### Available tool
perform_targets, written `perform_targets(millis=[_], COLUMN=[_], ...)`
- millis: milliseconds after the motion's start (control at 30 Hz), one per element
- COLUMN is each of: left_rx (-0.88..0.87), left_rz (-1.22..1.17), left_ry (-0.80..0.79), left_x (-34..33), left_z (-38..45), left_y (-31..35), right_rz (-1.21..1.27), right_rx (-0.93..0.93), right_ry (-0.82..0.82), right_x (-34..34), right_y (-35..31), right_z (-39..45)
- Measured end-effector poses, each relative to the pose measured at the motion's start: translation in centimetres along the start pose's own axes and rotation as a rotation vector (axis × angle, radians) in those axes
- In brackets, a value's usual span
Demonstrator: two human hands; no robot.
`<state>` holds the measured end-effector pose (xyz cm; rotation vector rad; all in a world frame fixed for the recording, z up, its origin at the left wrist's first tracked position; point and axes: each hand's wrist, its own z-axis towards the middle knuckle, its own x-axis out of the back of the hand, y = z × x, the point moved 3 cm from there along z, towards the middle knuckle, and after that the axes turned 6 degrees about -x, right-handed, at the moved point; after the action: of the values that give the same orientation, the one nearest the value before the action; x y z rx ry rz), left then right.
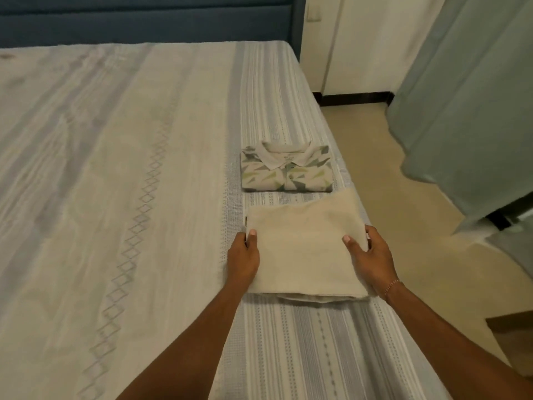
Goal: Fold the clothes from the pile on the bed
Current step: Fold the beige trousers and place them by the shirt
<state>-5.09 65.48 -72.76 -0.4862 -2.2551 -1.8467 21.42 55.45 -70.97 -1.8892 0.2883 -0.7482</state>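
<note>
Plainly, both thumbs lie on top of the folded cream cloth (pixel 305 246) while the other fingers tuck out of sight under or behind its side edges, so each hand pinches a side: the left hand (pixel 243 259) on the left edge, the right hand (pixel 370 259) on the right edge. A thin bracelet (pixel 391 287) circles the right wrist. The cloth is a thick, layered rectangle; its long axis runs roughly away from the person toward the headboard (pixel 144 21), its stacked fold edges facing the person. It sits low at the bed's (pixel 115 197) right side, on the striped band of the cover; whether it rests fully on the cover I cannot tell. Just beyond it, apart by a narrow strip of cover, lies a folded polo shirt (pixel 286 170) with a green leaf-like print, collar pointing toward the headboard. A grey-green curtain (pixel 467 96) hangs at right above the beige floor (pixel 389 197).
</note>
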Motion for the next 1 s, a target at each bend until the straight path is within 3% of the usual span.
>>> perform_targets(millis=[133, 200, 267, 300, 367, 400, 500, 633, 833, 1000], left_rx=[0.056, -0.001, -0.246, -0.430, -0.755, -0.834, -0.733, -0.588, -0.569, -0.531], left_rz=[0.145, 0.418, 0.716, 0.781, 0.898, 0.964, 1.068, 1.102, 1.086, 1.137], left_ry=[0.018, 0.095, 0.147, 0.099, -0.119, -0.219, -0.384, -0.411, -0.443, -0.620], left_x=[-2.3, -3.2, -3.9, -4.5, -5.9, -6.4, -6.9, -8.0, -7.8, -5.7], left_z=[1.6, 1.7, 1.3, 1.2, 1.4, 1.8, 3.4, 3.9, 4.0, 3.1], left_y=[-1.4, -1.5, -0.5, 0.3, 1.0, 0.9, -0.6, -2.1, -2.0, -0.3], right_rz=[-0.123, -0.387, -0.718, -0.820, -0.951, -1.000, -1.101, -1.147, -1.178, -1.204], right_rx=[-0.090, -0.070, 0.097, 0.204, 0.364, 0.386, 0.333, 0.344, 0.318, 0.161], right_ry=[-0.017, 0.030, 0.133, 0.141, 0.039, -0.023, -0.119, -0.083, -0.105, -0.232], right_x=[0.1, 0.0, -0.5, -1.1, -2.9, -3.8, -5.5, -6.2, -6.3, -6.1], right_y=[0.9, 1.8, 1.7, 1.5, 1.1, 1.3, 2.5, 4.0, 4.0, 2.2], right_z=[2.1, 2.8, 2.7, 2.8, 3.2, 3.6, 5.0, 6.0, 6.0, 4.3])
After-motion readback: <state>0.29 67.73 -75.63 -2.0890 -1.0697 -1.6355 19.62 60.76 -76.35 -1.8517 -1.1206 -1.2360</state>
